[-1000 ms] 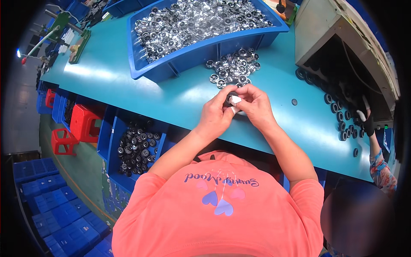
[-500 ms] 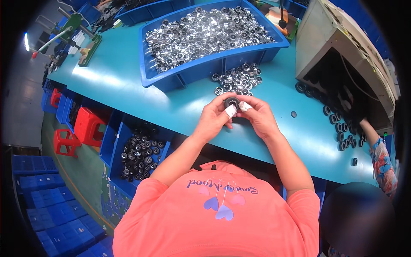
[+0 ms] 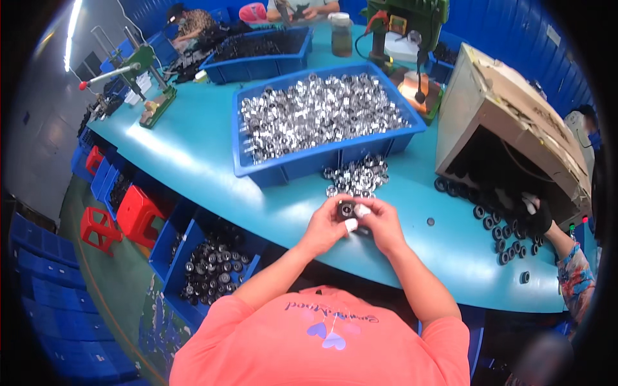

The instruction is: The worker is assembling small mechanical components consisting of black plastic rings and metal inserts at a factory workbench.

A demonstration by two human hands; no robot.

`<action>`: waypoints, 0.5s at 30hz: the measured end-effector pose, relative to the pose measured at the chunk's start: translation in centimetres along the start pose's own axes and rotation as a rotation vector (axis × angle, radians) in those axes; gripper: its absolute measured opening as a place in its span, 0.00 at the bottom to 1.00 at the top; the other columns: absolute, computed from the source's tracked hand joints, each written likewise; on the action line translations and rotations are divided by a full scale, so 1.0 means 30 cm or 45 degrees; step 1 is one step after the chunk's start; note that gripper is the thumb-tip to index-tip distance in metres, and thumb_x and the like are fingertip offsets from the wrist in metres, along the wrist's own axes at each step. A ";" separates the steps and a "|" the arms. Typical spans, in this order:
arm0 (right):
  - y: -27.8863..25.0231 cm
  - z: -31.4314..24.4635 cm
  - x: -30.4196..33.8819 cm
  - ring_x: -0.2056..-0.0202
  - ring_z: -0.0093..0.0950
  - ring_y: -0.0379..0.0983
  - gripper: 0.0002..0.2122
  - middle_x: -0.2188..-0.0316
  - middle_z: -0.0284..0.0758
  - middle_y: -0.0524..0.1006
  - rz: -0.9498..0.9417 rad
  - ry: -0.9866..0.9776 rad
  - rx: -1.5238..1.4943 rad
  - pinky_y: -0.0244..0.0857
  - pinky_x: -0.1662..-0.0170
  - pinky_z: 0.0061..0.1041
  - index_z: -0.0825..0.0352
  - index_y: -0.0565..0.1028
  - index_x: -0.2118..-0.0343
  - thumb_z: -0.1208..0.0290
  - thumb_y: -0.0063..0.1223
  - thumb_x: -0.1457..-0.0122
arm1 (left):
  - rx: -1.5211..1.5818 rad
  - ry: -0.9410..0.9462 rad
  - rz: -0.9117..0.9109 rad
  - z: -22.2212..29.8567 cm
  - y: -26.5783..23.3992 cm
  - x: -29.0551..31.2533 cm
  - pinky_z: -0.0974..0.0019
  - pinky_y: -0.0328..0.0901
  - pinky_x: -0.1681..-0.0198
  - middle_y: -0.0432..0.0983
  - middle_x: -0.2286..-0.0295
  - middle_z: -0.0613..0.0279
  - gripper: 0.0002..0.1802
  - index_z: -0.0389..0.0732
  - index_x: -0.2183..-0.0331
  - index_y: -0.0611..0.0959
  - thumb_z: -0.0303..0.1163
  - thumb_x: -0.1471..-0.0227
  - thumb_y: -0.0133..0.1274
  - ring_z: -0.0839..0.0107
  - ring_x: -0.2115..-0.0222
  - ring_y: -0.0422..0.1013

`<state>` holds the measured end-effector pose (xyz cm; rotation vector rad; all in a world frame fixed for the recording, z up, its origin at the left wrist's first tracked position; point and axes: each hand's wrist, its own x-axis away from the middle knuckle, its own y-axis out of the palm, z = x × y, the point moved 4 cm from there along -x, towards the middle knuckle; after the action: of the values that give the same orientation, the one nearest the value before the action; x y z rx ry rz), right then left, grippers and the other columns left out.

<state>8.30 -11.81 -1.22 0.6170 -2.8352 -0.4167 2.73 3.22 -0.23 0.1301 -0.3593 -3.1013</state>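
Note:
Both my hands meet over the near side of the table around one small black wheel with a shiny metal hub. My left hand is closed on its left side, the thumb wrapped in white tape. From the right, my right hand grips it too, with white tape on the thumb. A dark round shape shows just under the fingers, too hidden to name. Just beyond the hands lies a loose heap of shiny metal hubs. Behind it stands a large blue bin full of such hubs.
A wooden box stands at the right, with black tyre rings before it and a co-worker's gloved hand. A green hand press is at the left. Below the table edge, a blue bin holds finished-looking wheels.
The view has tilted up, so people and another bin at the back now show. My hands still hold the wheel, which has turned slightly between my fingers.

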 end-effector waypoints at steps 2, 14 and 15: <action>-0.019 0.035 -0.015 0.62 0.22 0.78 0.12 0.60 0.35 0.80 -0.005 0.050 -0.056 0.74 0.57 0.21 0.73 0.78 0.52 0.76 0.56 0.37 | 0.031 -0.032 0.025 -0.006 0.000 0.013 0.70 0.74 0.68 0.76 0.57 0.59 0.28 0.39 0.44 0.70 0.18 0.45 0.58 0.71 0.61 0.76; 0.015 -0.018 -0.005 0.59 0.22 0.78 0.13 0.59 0.35 0.82 -0.119 0.058 0.093 0.72 0.59 0.21 0.70 0.79 0.51 0.76 0.57 0.39 | 0.193 -0.125 0.020 0.039 -0.016 0.022 0.70 0.75 0.67 0.76 0.60 0.59 0.24 0.40 0.46 0.68 0.21 0.43 0.55 0.75 0.65 0.75; 0.019 -0.022 0.002 0.59 0.22 0.78 0.13 0.59 0.35 0.82 -0.113 0.048 0.097 0.72 0.59 0.21 0.69 0.79 0.52 0.77 0.57 0.39 | 0.213 -0.166 0.029 0.036 -0.026 0.017 0.70 0.75 0.68 0.77 0.62 0.59 0.22 0.40 0.47 0.69 0.22 0.42 0.55 0.76 0.67 0.75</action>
<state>8.21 -11.48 -0.41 0.7599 -2.8065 -0.3101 2.14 4.20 0.60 -0.0743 -0.6190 -3.0616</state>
